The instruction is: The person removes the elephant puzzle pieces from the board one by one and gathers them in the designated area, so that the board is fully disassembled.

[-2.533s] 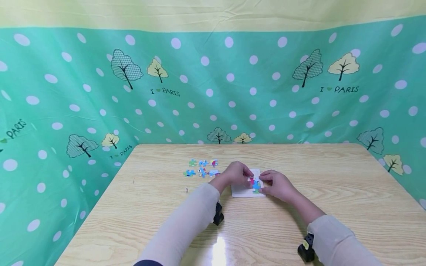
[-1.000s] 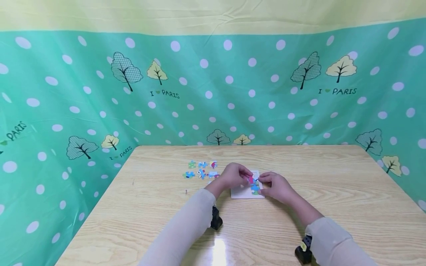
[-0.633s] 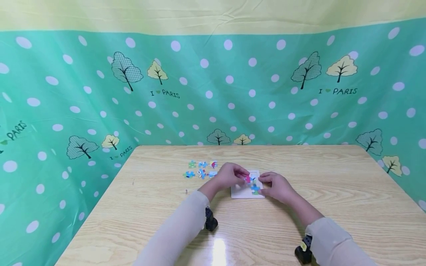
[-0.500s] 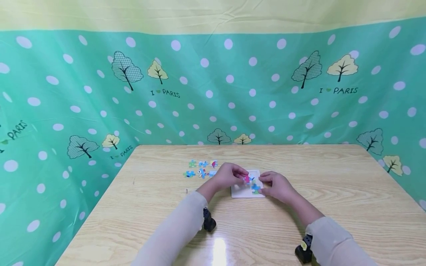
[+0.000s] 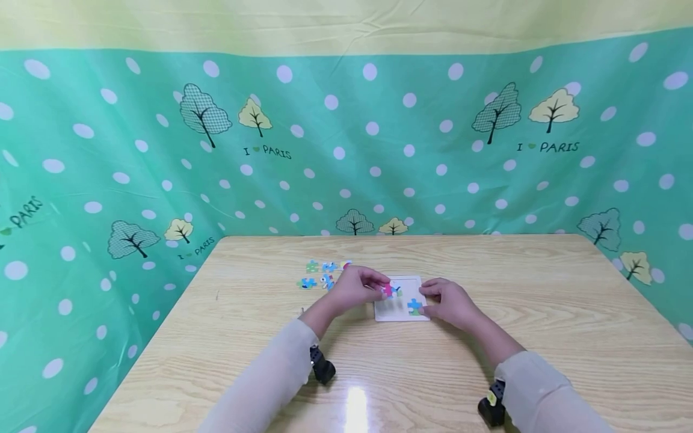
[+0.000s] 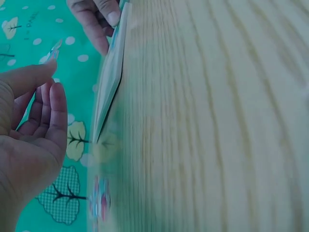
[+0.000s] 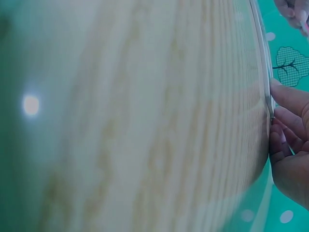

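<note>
My left hand (image 5: 354, 286) pinches a pink, blue and green jigsaw piece (image 5: 388, 290) over the left half of a white puzzle tray (image 5: 383, 314). In the left wrist view the jigsaw piece (image 6: 55, 49) is tilted at the fingertips, raised above the table. A blue and green jigsaw piece (image 5: 414, 305) lies in the tray's lower right corner. My right hand (image 5: 450, 302) grips the tray's right edge between thumb and fingers. The right wrist view shows the thumb and curled fingers of the right hand (image 7: 292, 130) at that edge.
Several loose jigsaw pieces (image 5: 308, 282) lie in rows left of the tray, some partly behind the left hand. A tiny dark object (image 5: 302, 311) is near the left forearm. The wooden table (image 5: 411, 379) ends at a green dotted curtain (image 5: 346, 150).
My left hand has moved left with the pinched piece, from beside the blue and green piece to the tray's left half. The right hand stays at the tray's edge.
</note>
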Demonstrator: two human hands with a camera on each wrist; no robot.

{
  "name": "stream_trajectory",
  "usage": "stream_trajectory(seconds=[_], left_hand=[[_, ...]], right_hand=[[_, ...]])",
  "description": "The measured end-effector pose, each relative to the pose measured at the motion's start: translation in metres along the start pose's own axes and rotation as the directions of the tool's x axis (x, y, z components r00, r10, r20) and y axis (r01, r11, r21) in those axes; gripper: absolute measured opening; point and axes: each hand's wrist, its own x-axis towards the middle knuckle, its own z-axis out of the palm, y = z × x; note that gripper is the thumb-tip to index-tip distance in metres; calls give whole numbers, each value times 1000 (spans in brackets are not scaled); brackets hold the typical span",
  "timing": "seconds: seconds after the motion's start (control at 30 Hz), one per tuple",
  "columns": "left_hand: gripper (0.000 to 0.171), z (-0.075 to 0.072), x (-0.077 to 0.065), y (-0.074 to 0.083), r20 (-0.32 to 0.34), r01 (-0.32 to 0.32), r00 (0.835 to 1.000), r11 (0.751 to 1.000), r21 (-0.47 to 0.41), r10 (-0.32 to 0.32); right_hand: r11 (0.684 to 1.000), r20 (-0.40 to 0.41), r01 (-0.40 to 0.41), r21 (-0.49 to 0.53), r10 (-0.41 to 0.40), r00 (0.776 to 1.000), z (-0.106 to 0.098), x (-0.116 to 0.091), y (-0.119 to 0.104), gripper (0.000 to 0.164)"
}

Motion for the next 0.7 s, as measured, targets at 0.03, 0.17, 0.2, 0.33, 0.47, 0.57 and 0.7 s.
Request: stream_trajectory(seconds=[0.03,0.17,0.2,0.33,0.47,0.57,0.7], left_hand=[[27,-2,-2,0,-3,-1,1000,1000,2,1],[29,-12,-7,-4,-19,14,1000,1000,-8,-14],[30,-14,-9,-5,-25,22,999,1000,-14,-22],[32,-22,-13,-8,-54,58,997,998,-31,-59],[30,-29,-18,-12,-73,60,995,997,-45,-63],[28,-35,-23,-14,-77,66,995,997,-47,-69],[27,-44,-30,-18,-82,80,993,996,-42,-84]], right_hand=[[1000,-1,0,2,0,1000,0,0,-1,44],[1000,-3,3,-2,-3,1000,1,-1,-2,43],[1000,-5,2,-3,-2,1000,1,-1,-2,43],[1000,-10,-2,-3,2,1000,1,-1,-2,43],[1000,-11,-6,-1,6,1000,1,-1,-2,43],[1000,-9,-10,-3,10,1000,1,0,-2,44],[1000,-6,-16,-5,16,1000,2,0,-1,44]])
